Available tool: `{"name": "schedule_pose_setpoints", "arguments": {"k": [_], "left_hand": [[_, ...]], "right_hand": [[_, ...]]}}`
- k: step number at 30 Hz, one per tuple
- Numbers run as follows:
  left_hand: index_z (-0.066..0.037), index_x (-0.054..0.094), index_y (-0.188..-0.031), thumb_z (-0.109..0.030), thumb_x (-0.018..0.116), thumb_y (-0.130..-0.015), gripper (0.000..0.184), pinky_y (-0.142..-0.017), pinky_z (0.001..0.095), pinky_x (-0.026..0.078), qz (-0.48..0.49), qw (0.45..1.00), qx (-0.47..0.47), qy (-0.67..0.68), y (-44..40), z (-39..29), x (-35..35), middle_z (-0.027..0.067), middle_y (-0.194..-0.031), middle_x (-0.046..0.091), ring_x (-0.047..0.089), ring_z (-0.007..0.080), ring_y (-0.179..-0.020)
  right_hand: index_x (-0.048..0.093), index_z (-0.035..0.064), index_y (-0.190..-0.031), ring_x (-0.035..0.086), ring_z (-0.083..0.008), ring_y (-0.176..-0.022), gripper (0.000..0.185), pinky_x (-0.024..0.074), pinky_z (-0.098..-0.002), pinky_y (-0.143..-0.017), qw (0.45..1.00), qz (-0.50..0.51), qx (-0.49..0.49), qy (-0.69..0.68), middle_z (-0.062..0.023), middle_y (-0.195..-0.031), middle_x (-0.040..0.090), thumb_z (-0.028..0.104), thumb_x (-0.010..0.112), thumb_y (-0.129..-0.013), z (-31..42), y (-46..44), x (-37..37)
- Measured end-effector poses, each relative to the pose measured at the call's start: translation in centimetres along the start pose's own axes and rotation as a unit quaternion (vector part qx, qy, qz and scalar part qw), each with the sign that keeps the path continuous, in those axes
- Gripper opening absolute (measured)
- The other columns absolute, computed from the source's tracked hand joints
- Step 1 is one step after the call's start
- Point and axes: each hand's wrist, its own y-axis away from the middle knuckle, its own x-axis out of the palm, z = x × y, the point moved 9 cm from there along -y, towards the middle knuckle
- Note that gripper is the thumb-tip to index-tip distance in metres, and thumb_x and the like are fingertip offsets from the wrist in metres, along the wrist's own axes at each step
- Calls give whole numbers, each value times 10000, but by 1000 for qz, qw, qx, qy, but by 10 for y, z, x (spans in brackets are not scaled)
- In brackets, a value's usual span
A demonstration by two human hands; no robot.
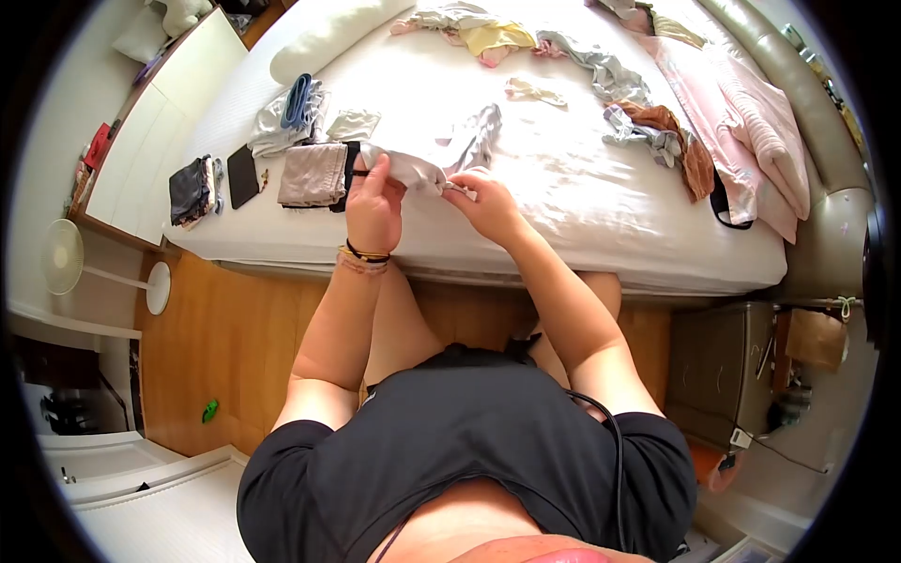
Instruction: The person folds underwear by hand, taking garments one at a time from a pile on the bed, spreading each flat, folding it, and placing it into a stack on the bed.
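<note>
A small pale cloth garment [410, 170] is stretched between my two hands over the near edge of the bed; its exact kind cannot be made out. My left hand [374, 208] grips its left end, fingers partly hidden behind the fabric. At the other end, my right hand [489, 204] pinches a gathered edge between thumb and fingers. Just behind the cloth lies a grey-and-white garment [481, 136]. Close to my left hand is a folded beige stack [313, 175], with black fabric beside it.
Left on the white bed [601, 253] are a dark folded pile [190, 191], a black flat item [243, 176] and rolled jeans [298, 101]. Loose clothes, including a brown garment [695, 167], lie right, near pink bedding [751, 122]. A fan [158, 287] stands on the floor.
</note>
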Motion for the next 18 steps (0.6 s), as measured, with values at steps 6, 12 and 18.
{"name": "schedule_pose_setpoints", "arguments": {"k": [6, 12, 18], "left_hand": [[-82, 160, -1483, -5, 606, -888, 748, -832, 269, 471, 110, 970, 28, -214, 4, -19, 58, 42, -1023, 634, 583, 125, -945], [11, 620, -1119, -57, 602, -917, 214, -551, 157, 316, 18, 969, 131, -209, 15, -46, 90, -69, -739, 523, 398, 7, -628], [-19, 612, -733, -334, 540, -969, 399, -501, 230, 344, 34, 966, 46, -254, 9, -17, 103, -53, -592, 494, 397, 38, -564]], "right_hand": [[653, 12, -994, 482, -115, -582, 219, 422, -260, -573, 979, -89, -16, -181, -23, -639, 564, 214, 604, -925, 50, 9, -50], [639, -3, -961, 395, -16, -589, 217, 327, -187, -515, 928, -225, -20, -296, 66, -648, 509, 202, 568, -958, 66, 25, -90], [598, 46, -820, 557, -270, -507, 155, 449, -338, -490, 942, -231, -242, -32, -139, -610, 564, 173, 591, -908, 157, 53, -86]]}}
